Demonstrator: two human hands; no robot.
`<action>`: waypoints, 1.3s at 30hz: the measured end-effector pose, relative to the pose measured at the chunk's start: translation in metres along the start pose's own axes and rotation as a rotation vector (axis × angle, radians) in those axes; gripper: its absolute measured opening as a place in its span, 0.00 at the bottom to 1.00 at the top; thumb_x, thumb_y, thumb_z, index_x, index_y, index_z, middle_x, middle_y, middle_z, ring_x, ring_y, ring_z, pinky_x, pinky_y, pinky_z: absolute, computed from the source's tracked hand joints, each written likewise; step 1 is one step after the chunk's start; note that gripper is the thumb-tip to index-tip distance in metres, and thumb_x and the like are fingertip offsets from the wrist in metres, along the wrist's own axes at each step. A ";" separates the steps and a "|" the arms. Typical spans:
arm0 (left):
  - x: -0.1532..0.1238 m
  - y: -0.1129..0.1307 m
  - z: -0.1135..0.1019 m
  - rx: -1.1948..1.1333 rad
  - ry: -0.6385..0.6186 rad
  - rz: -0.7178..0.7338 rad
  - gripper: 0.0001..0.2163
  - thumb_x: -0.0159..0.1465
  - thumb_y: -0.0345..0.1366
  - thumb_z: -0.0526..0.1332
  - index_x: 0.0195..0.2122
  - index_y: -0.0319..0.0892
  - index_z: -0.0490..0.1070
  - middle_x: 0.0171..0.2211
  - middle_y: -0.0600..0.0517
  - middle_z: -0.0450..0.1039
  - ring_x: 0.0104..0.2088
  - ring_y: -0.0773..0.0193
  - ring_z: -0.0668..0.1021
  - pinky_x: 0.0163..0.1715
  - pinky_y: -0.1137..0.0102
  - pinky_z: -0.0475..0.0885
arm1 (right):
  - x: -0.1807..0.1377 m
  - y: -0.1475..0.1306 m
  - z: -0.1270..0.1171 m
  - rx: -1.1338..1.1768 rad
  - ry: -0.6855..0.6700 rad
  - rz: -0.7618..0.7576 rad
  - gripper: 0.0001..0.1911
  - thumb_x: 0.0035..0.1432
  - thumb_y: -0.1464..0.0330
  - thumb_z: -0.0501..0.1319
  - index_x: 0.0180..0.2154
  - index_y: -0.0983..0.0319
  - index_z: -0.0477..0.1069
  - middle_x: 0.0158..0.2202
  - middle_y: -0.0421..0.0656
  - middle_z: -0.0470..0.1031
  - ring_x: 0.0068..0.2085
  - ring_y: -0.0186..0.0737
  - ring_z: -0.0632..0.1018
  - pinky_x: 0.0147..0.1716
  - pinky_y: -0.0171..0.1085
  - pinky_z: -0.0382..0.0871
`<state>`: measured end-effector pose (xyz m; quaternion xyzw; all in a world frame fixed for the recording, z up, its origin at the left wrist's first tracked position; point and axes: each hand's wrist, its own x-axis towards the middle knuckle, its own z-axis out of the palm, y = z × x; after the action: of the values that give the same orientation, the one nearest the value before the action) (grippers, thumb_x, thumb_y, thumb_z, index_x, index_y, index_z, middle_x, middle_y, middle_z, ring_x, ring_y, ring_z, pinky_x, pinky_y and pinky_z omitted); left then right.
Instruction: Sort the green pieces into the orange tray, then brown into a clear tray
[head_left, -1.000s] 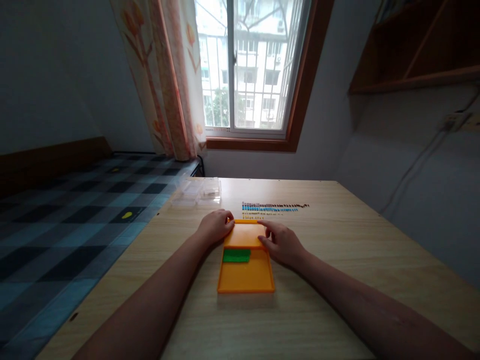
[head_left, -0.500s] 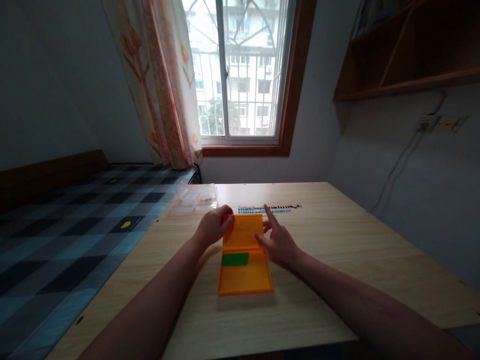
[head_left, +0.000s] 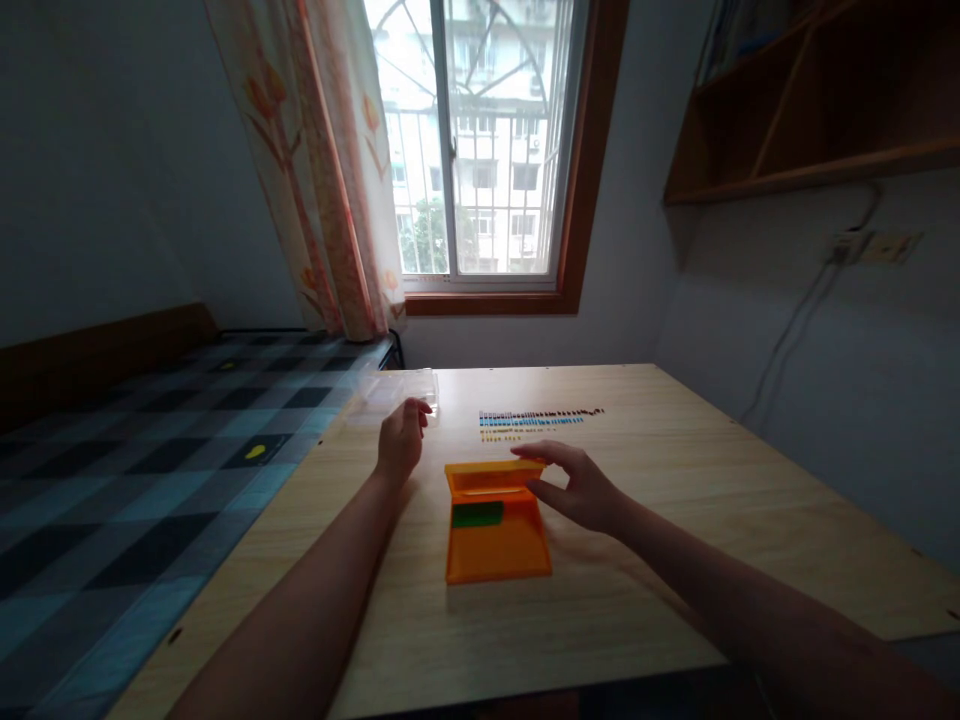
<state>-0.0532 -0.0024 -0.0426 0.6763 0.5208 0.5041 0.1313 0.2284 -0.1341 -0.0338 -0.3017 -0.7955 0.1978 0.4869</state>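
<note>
An orange plastic case (head_left: 499,555) lies spread on the table, with its hinged lid (head_left: 487,478) tilted up at the far side. Inside, along the hinge at the left, sits a flat green piece (head_left: 478,514). My right hand (head_left: 581,488) grips the lid's right corner, thumb on the near face and fingers over the top edge. To the left and apart from the case, my left hand (head_left: 403,437) rests with its fingers curled in and nothing visible in them. It is close to some clear plastic boxes (head_left: 375,390).
Beyond the case, rows of tiny dark, blue and yellow pieces (head_left: 517,420) are laid out on the wooden table (head_left: 675,540). A bed with a checked cover (head_left: 165,430) adjoins on the left. Ahead are a curtain (head_left: 330,200) and a window (head_left: 495,150).
My left hand has let go of the lid and moved left. In my right hand the lid has swung up from lying back. The yellow pieces behind are now uncovered.
</note>
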 end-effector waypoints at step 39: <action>0.016 -0.032 0.002 0.074 -0.024 -0.077 0.28 0.70 0.52 0.39 0.31 0.44 0.74 0.23 0.52 0.71 0.24 0.62 0.73 0.24 0.69 0.66 | -0.060 -0.027 -0.026 -0.429 -0.350 0.006 0.24 0.57 0.64 0.67 0.56 0.55 0.72 0.59 0.46 0.72 0.61 0.44 0.71 0.63 0.47 0.58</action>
<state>-0.0710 0.0253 -0.0569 0.6661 0.5632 0.4709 0.1316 0.2646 -0.1941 -0.0453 -0.3613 -0.8904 0.0752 0.2663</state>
